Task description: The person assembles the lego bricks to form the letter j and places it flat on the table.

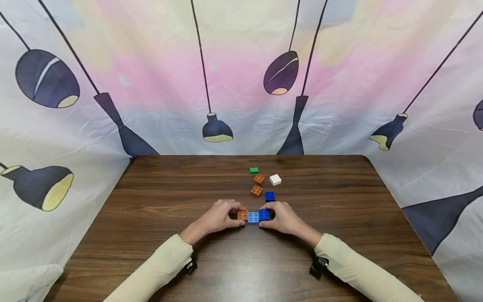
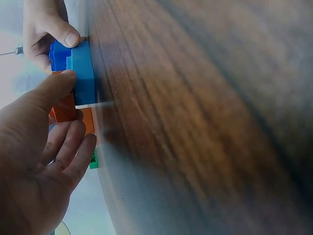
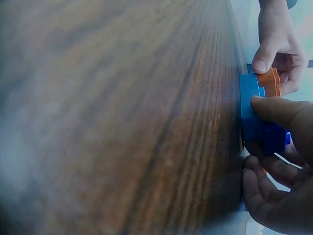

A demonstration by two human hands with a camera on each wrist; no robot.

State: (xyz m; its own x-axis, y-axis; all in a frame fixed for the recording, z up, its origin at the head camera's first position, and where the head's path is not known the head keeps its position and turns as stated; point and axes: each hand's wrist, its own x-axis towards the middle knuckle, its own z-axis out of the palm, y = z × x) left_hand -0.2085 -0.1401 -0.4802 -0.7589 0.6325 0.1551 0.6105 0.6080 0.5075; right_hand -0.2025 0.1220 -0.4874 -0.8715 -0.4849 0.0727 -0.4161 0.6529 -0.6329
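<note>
A light blue brick (image 1: 253,217) lies on the table in front of me. On top of its two ends sit an orange brick (image 1: 242,214) and a dark blue brick (image 1: 264,214), with light blue studs showing between them. My left hand (image 1: 218,216) pinches the orange brick between thumb and fingers. From the other side, my right hand (image 1: 285,218) grips the dark blue brick the same way. The left wrist view shows the light blue brick (image 2: 84,76) lowest against the tabletop, the orange one overhanging its end. Fingers hide parts of both upper bricks.
Just beyond the hands lies a loose dark blue brick (image 1: 269,196). Farther back are two orange bricks (image 1: 256,191), a white brick (image 1: 275,180) and a small green brick (image 1: 254,170). A printed cloth (image 1: 241,75) hangs behind the brown wooden table (image 1: 162,184).
</note>
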